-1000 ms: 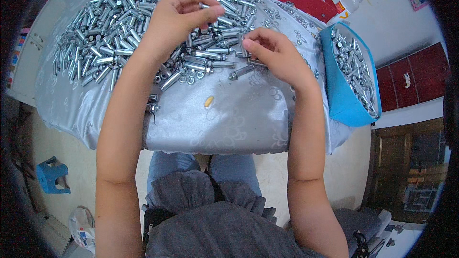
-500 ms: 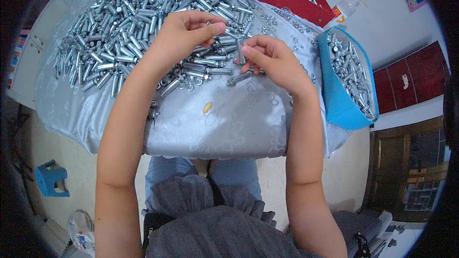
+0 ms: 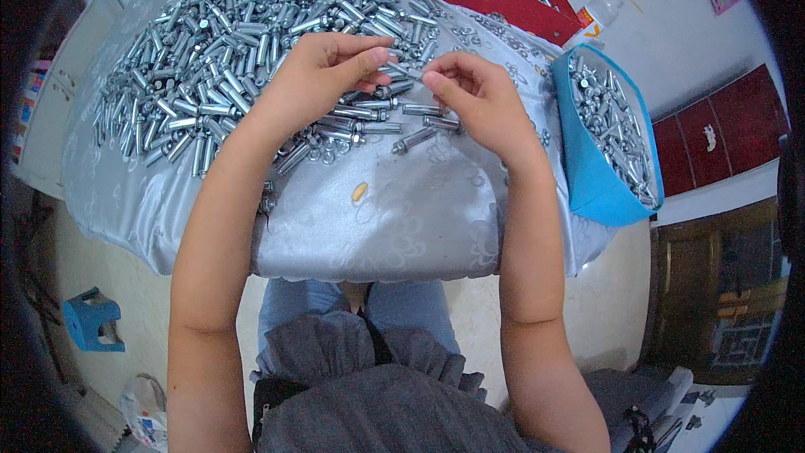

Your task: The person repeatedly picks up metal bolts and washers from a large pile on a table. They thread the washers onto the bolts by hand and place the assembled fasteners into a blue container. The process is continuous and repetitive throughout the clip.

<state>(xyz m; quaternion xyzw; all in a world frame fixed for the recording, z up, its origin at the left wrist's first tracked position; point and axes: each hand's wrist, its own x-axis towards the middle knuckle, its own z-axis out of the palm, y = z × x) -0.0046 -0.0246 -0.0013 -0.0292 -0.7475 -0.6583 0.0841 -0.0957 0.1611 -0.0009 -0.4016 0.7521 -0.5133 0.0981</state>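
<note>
My left hand [image 3: 323,71] is closed in a pinch above the front of a large heap of silver expansion bolts [image 3: 243,42]. What its fingertips hold is too small to make out. Facing it, my right hand [image 3: 480,101] pinches the end of a slim silver expansion bolt [image 3: 407,72], which points toward the left fingertips. Below the hands, a loose bolt [image 3: 415,141] lies on the shiny silver tablecloth [image 3: 394,235], with others beside it. Small metal rings [image 3: 327,153] lie at the heap's near edge.
At right stands a blue fabric bin [image 3: 608,193] full of bolts. A red box [image 3: 503,4], also holding bolts, stands at the far right, beside a clear bottle [image 3: 602,10]. More rings are scattered near it. A small yellow piece [image 3: 360,192] lies on the cloth. A blue stool [image 3: 92,319] stands on the floor.
The upright bolt at my right fingertips is no longer there; a slimmer bolt now slants between the hands. My right hand has shifted slightly up and left, my left hand slightly down.
</note>
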